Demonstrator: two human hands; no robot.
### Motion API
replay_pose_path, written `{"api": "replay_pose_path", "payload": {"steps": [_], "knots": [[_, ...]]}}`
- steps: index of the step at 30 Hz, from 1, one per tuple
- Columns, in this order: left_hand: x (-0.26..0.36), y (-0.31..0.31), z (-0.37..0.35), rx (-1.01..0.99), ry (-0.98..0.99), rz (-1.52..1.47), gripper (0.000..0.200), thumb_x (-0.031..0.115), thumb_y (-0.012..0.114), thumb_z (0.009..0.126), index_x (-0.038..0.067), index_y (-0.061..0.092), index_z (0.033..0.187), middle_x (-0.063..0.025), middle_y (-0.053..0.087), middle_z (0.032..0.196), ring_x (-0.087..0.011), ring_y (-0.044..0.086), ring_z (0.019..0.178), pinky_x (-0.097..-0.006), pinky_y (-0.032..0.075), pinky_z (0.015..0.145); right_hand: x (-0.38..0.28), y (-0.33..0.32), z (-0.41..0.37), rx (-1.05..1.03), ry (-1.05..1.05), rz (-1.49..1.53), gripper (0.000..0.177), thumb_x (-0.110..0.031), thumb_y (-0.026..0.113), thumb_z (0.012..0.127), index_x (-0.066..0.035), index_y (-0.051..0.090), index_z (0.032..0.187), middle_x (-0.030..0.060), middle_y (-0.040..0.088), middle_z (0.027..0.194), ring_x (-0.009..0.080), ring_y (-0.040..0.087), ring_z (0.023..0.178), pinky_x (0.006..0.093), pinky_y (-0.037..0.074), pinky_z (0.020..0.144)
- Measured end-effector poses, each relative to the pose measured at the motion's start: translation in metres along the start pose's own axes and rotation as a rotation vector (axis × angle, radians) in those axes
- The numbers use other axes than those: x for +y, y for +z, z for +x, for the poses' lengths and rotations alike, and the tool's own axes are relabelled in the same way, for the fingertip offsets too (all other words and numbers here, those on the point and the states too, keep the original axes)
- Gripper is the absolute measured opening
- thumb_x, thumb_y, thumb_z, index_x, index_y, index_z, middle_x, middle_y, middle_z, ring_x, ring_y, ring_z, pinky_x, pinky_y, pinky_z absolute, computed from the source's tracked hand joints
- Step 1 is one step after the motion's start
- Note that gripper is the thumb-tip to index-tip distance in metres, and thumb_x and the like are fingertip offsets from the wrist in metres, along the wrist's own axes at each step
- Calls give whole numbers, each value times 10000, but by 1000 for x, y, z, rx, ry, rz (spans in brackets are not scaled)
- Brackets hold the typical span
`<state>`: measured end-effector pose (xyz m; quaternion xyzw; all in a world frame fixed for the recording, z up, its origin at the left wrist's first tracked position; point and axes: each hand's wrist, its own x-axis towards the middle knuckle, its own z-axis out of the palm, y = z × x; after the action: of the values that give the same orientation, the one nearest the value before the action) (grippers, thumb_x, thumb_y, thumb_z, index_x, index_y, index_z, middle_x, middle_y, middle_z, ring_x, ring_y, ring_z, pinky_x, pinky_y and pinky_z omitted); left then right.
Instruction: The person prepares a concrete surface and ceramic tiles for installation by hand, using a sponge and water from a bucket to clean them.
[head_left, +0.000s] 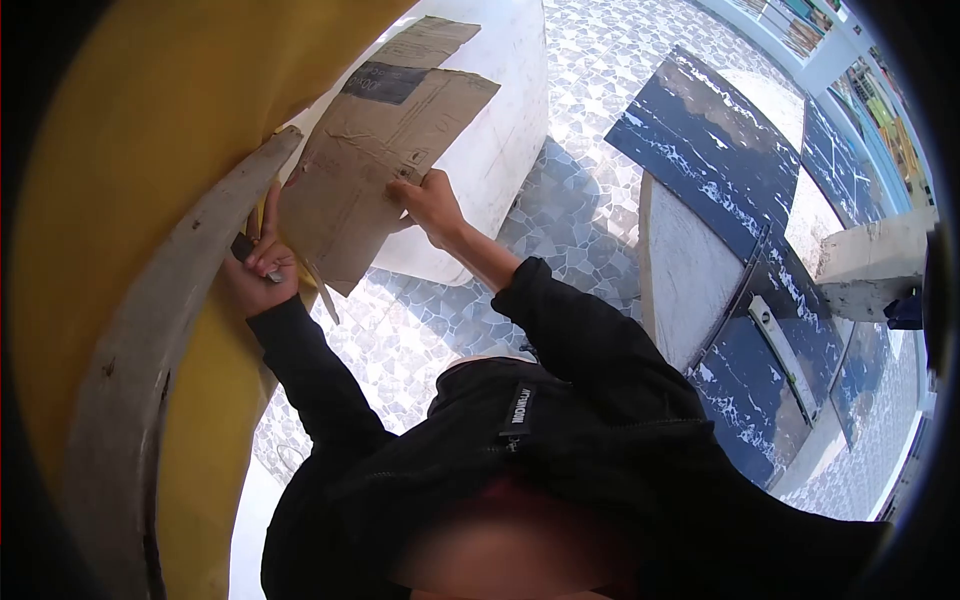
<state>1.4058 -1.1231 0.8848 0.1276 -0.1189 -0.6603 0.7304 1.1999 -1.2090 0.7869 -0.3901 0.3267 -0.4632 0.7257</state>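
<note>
Tiled floor [590, 110]; cardboard [350, 190] left of the right hand [432, 208].
Remotely, I see it pinching the edge, likely for steadiness; left hand [262, 280] curls round a dark object [240, 246].

Stone-patterned tiles in grey and white cover the floor [570, 235], bright in the sun, with a bluish shadow lying across part of them. Off to the right, a big dark blue panel [705, 150] veined in white overlaps a pale slab [685, 270]. Just below it there's another marbled panel [740, 385], and a long whitish bar [780, 355], a bit like a spirit level, rests slantwise on that one. A weathered grey block [875, 255] stands nearby, and pale blue framework [830, 60] runs along the far edge.
</note>
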Motion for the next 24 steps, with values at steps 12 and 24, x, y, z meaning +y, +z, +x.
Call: {"api": "replay_pose_path", "payload": {"steps": [12, 24], "knots": [[29, 12, 7, -44, -106, -285, 728, 127, 489, 812, 32, 126, 1436, -255, 196, 1454, -120, 401, 414, -211, 399, 386, 9, 33, 16, 310, -86, -407, 281, -64, 469, 810, 122, 587, 983, 181, 653, 806, 254, 663, 716, 344, 549, 570], [54, 19, 11, -59, -150, -209, 701, 99, 468, 823, 20, 127, 1430, -265, 184, 1452, -120, 372, 421, -213, 380, 401, 35, 2, 51, 537, -276, -431, 284, -126, 481, 776, 127, 587, 854, 290, 622, 770, 409, 636, 678, 430, 513, 643]]}}
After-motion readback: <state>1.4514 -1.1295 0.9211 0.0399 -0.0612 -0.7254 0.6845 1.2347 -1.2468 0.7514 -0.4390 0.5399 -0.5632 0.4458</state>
